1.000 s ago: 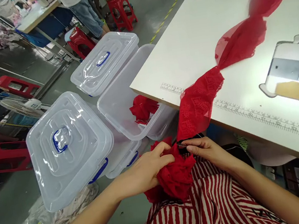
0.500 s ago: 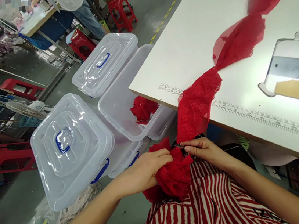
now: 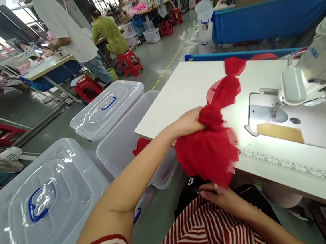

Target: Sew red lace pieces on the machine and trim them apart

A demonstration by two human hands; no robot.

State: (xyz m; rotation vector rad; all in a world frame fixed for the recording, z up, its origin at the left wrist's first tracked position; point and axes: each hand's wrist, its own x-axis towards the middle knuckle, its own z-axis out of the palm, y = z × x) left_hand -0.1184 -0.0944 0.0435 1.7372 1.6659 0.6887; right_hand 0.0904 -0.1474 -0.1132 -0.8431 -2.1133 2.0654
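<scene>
My left hand [image 3: 191, 121] reaches over the near left corner of the white sewing table, its fingers closed on a bunched red lace piece [image 3: 208, 152] that hangs over the table edge. Beyond it, more red lace pieces [image 3: 225, 91] run in a chain across the tabletop. Low in front of the striped shirt, my right hand [image 3: 222, 197] is closed around small dark thread snips [image 3: 201, 190], whose exact shape is blurred. The hanging lace comes down close to the right fingers; whether they touch cannot be made out.
A sewing machine [image 3: 310, 69] stands on the white table [image 3: 165, 93], right. Left are an open clear bin [image 3: 114, 145] with red fabric [image 3: 140, 145] inside and lidded bins [image 3: 41, 203]. Farther off, a standing person [image 3: 62, 31] and a seated person [image 3: 111, 34] are near worktables.
My left hand has moved from my lap up and forward over the table edge, carrying red lace. My right hand stays low with the snips. The view has tilted up, showing the sewing machine.
</scene>
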